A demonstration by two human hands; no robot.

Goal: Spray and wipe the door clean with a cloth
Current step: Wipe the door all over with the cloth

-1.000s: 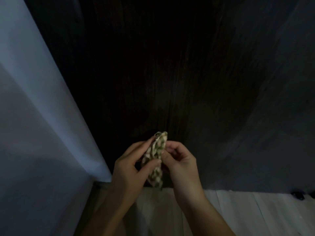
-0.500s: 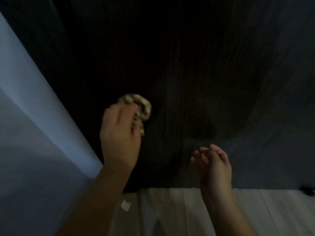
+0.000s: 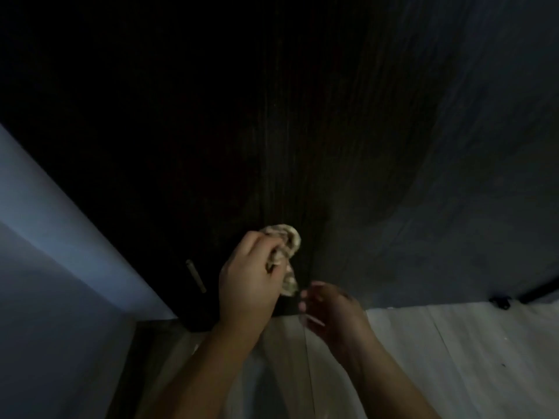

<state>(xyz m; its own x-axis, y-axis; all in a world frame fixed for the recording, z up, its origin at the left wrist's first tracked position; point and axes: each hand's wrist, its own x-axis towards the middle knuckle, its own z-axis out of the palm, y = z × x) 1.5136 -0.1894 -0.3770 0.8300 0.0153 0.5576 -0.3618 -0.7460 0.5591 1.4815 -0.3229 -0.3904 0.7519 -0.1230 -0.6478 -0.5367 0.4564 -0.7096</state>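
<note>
Fingers of our left hand (image 3: 248, 279) curl round the bunched checked cloth (image 3: 287, 240), low against the dark wooden door (image 3: 272, 131). Our right hand (image 3: 332, 306) hovers just right, fingers loosely bent, empty. Pale floor planks (image 3: 453, 358) lie near us; a bluish wall (image 3: 45, 267) stands left.

The cloth (image 3: 288, 238) lies against the door (image 3: 272, 116), the wall (image 3: 45, 213) left of it.

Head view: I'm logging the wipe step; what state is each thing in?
left hand: grips the cloth.
cloth: bunched, held at the lower part of the door.
right hand: holds nothing, fingers loosely curled.
door: dark; wetness cannot be told.
</note>
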